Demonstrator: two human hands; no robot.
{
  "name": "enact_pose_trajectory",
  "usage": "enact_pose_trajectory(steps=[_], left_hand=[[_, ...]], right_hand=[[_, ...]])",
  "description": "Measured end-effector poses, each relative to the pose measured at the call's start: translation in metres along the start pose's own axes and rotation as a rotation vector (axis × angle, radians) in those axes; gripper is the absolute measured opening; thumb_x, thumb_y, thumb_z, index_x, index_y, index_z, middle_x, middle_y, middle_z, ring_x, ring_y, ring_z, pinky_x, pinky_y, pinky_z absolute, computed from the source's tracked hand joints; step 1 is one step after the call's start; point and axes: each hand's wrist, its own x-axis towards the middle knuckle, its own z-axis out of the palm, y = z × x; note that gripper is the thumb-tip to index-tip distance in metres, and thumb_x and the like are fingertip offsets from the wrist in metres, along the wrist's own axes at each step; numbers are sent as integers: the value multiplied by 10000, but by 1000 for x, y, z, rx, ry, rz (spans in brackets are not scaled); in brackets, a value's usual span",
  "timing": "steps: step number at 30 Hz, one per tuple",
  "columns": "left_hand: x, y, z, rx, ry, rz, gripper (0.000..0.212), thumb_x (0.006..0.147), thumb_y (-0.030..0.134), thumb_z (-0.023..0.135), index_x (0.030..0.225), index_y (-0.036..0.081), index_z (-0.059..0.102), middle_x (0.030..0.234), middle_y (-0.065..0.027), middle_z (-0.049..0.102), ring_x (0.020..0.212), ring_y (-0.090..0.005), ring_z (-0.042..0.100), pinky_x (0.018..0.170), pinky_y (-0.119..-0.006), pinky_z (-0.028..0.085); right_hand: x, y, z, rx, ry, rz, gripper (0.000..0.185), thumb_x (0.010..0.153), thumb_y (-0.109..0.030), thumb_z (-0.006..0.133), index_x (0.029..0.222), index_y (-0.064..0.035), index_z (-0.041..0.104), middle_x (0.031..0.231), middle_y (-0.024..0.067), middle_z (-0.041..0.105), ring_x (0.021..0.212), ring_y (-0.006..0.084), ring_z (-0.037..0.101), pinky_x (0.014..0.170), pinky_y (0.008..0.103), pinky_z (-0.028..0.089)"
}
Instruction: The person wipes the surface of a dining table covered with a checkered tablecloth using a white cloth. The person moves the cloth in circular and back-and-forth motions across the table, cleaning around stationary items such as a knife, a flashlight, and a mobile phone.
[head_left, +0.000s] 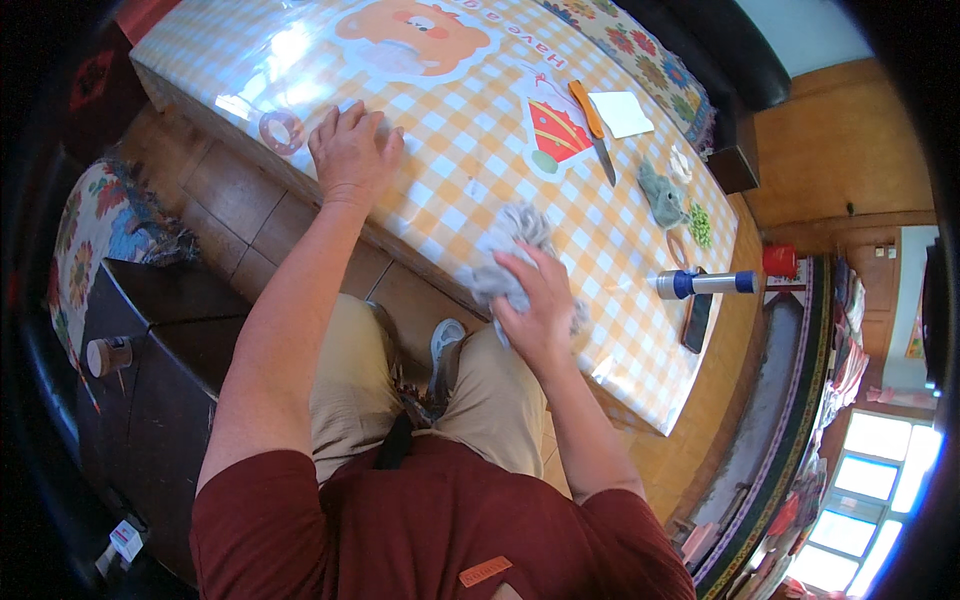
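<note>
My right hand (536, 300) grips a crumpled grey-and-white cloth (510, 232) at the near edge of a table. The cloth lies bunched against the yellow-and-white checked tablecloth (457, 161), which has a glossy surface. My left hand (352, 150) rests palm down on that cover, fingers apart, holding nothing. Just left of it is a printed doughnut picture (281, 133). Farther in, an orange-handled knife (594, 120) lies across a printed red picture (555, 131), beside a white square sheet (622, 114).
Toward the table's right end are a grey-green cloth item (663, 196), a green bunch (700, 225), a flashlight (705, 283) and a smartphone (697, 322). A dark wooden side table (165, 375) at left holds a small jar (109, 356). A black sofa (739, 45) stands beyond.
</note>
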Motion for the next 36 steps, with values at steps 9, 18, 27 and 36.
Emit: enact_pose_trajectory(steps=[9, 18, 27, 36], left_hand=[[6, -1, -1, -10, -40, -17, 367, 826, 377, 642, 1104, 140, 681, 1303, -71, 563, 1289, -332, 411, 1076, -475, 265], [-3, -1, 3, -35, 10, 23, 359, 816, 379, 644, 1070, 129, 694, 1284, -80, 571, 1262, -344, 432, 1057, -481, 278], [6, -2, 2, -19, 8, 13, 367, 809, 384, 645, 1071, 132, 694, 1282, -84, 572, 1250, -349, 440, 1056, -480, 280], [0, 0, 3, -59, 5, 20, 358, 802, 364, 666, 1072, 131, 691, 1278, -88, 565, 1268, -354, 422, 1063, -494, 266]], right_hand=[[43, 1, 26, 40, -45, -27, 508, 628, -100, 738, 1117, -205, 650, 1221, 101, 575, 1119, 326, 536, 956, 416, 446], [-26, -5, -14, 17, -77, -71, 547, 572, -45, 741, 1094, -184, 658, 1217, 96, 594, 1096, 326, 563, 938, 420, 459], [74, -17, 48, 84, -103, -114, 488, 647, -121, 717, 1124, -199, 651, 1196, 103, 586, 1105, 319, 544, 937, 420, 453], [-53, 10, -42, 20, -75, 148, 482, 610, -53, 723, 1081, -147, 680, 1236, 117, 591, 1155, 329, 542, 994, 412, 435]])
